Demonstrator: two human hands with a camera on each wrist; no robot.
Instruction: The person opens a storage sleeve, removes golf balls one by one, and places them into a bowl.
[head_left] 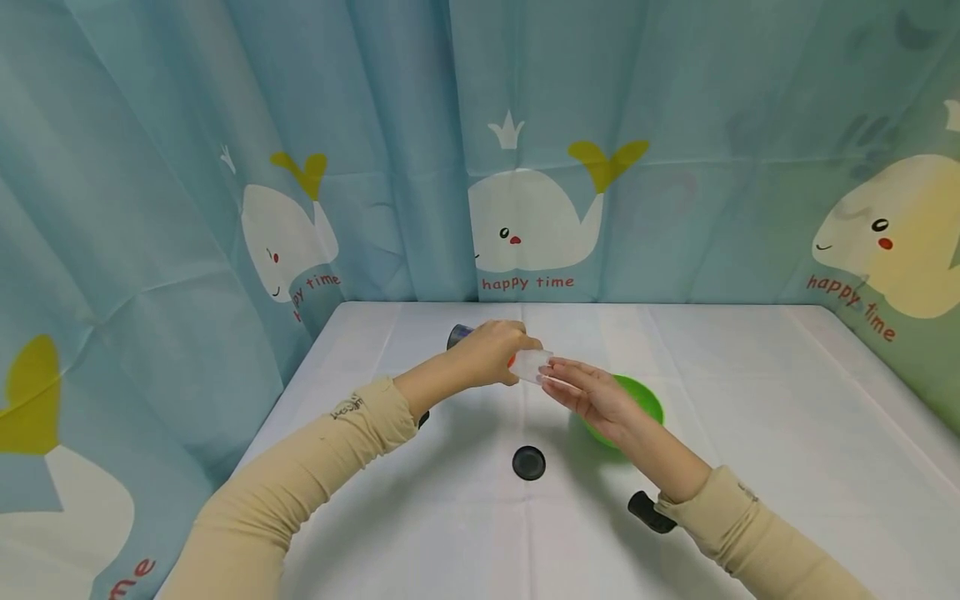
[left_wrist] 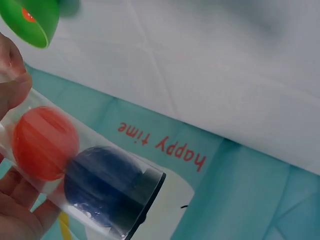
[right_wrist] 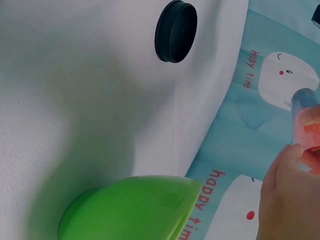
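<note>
A clear tube (left_wrist: 92,125) holds a red ball (left_wrist: 46,142) and a dark blue ball (left_wrist: 102,182); a dark cap closes one end. My left hand (head_left: 491,354) grips the tube around its body above the far part of the table. At the tube's other end, my right hand (head_left: 596,398) has fingers and thumb against the clear wall, seeming to pinch it. Beneath the right hand is a green bowl (head_left: 651,398), partly hidden by that hand. The left wrist view shows something orange-red (left_wrist: 28,15) inside the bowl.
A round black lid (head_left: 528,463) lies on the white tabletop (head_left: 442,517). Beside the right sleeve is a short black object (head_left: 651,512), partly covered. Another dark piece (head_left: 423,419) peeks out by the left cuff. A whale-print curtain (head_left: 405,150) hangs behind the table.
</note>
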